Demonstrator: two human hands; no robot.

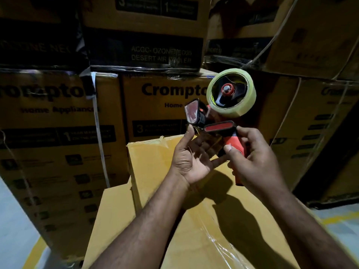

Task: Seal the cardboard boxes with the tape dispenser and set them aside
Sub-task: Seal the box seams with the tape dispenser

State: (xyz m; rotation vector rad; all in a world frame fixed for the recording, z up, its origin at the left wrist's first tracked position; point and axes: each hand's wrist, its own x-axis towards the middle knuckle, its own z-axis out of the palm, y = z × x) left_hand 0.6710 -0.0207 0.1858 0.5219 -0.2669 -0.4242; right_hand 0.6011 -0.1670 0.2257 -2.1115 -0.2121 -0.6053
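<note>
A: Where did the camera sit?
B: On the person's head, the only view, looking forward and down over both forearms.
A: How near?
B: Close: the left hand (191, 164) and right hand (258, 164) with the tape dispenser (220, 127) filled the middle, a plain cardboard box (149, 164) lay right beneath, and stacked printed cartons (58, 133) rose just behind, bowed by the wide lens

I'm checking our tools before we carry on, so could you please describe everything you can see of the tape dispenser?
The tape dispenser is orange and black plastic, held raised above a plain box. A roll of clear, yellowish tape sits on its hub. A shiny flap juts at the front. The right hand grips its orange handle; the open left hand touches its front with a fingertip.
</note>
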